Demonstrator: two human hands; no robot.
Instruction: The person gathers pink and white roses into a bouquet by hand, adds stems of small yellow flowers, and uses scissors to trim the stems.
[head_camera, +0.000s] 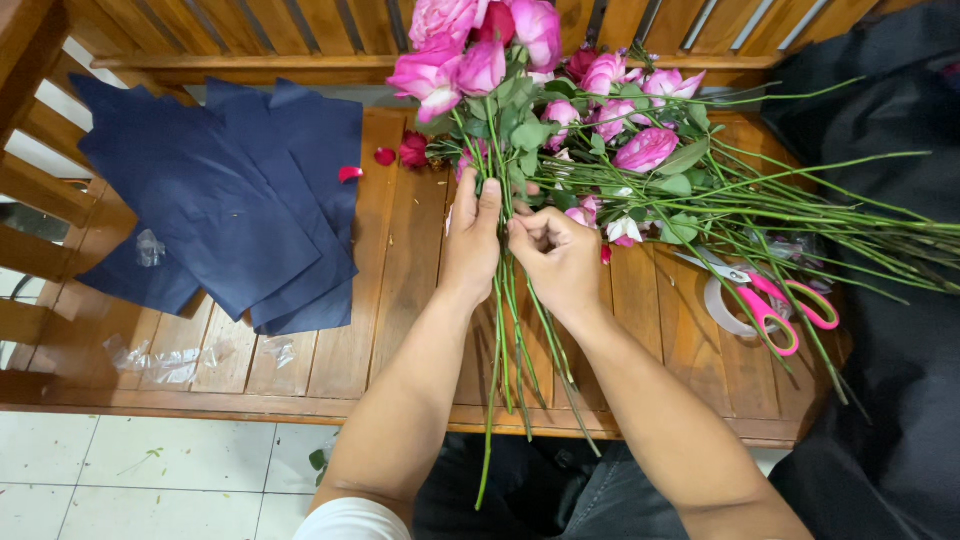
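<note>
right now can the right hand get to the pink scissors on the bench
Probably yes: the right hand is at the rose stems, and the pink scissors lie open to its right, with only a few loose stems crossing them.

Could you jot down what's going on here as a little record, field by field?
Setting: wooden bench, seen from above
Left hand: closed around a bunch of pink roses by the stems
Right hand: fingers curled at the same stems, beside the left hand
Right of hands: loose roses lying flat, pink-handled scissors, tape roll
Left of hands: dark blue paper sheets, red petals
</note>
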